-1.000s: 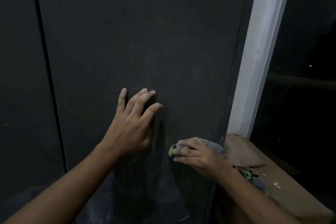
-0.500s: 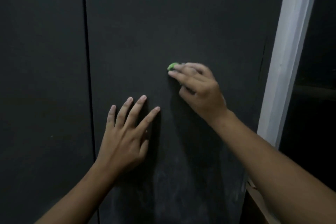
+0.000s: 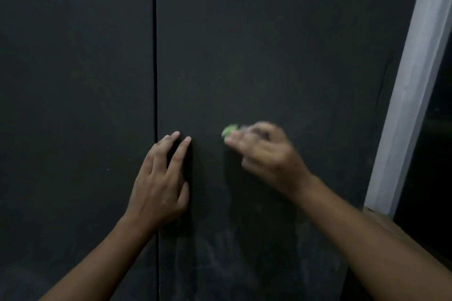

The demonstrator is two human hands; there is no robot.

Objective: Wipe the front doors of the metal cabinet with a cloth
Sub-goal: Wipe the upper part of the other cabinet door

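Two dark metal cabinet doors fill the view, the left door (image 3: pixel 73 105) and the right door (image 3: pixel 269 56), split by a vertical seam. My left hand (image 3: pixel 159 183) lies flat on the right door just beside the seam, fingers straight and pointing up. My right hand (image 3: pixel 264 154), blurred by motion, presses a bunched cloth (image 3: pixel 230 130) against the right door; only a green corner and a bit of grey show past my fingertips. Faint pale smears mark the lower part of the right door.
A white vertical frame post (image 3: pixel 411 95) stands just right of the cabinet. A brownish ledge (image 3: pixel 386 222) shows at its foot. Beyond the post it is dark.
My right hand with the cloth rose from low on the door to higher up, then came partway down. My left hand stayed flat on the door. The view shifted right.
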